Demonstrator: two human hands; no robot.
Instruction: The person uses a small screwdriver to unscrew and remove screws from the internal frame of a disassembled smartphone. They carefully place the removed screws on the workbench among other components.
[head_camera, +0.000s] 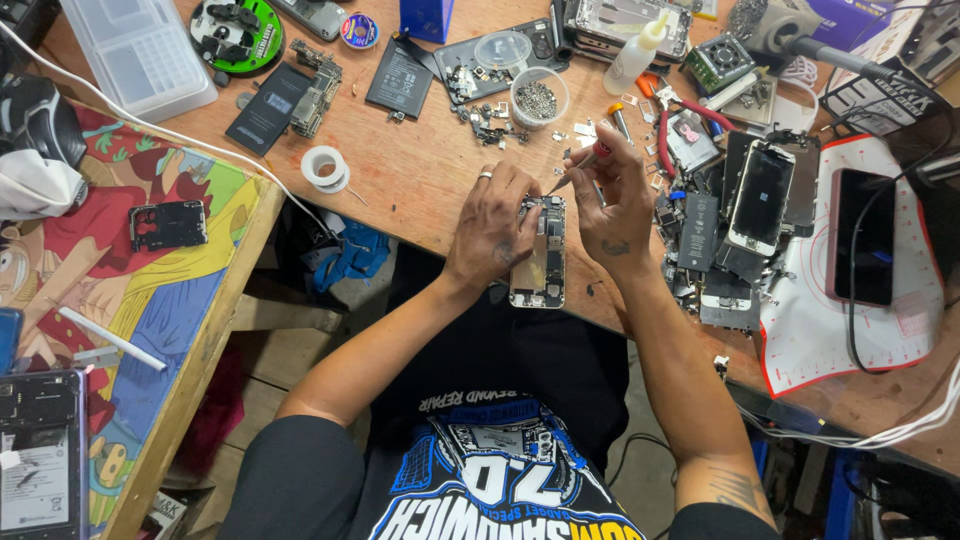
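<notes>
An opened phone body (542, 268) with bare circuitry lies at the near edge of the wooden workbench (420, 170). My left hand (492, 228), a ring on one finger, grips its left side and steadies it. My right hand (612, 205) holds a small red-handled screwdriver (590, 160), its tip pointing down at the upper part of the phone's inside. Both wrists hang over the bench edge above my lap.
Right of the phone lie several phone screens, batteries and frames (760, 195) and a white mat (830, 320). A cup of screws (538, 98), a glue bottle (640, 45), a tape roll (325, 165) and a clear parts box (140, 50) stand behind. A colourful side table (120, 300) is at left.
</notes>
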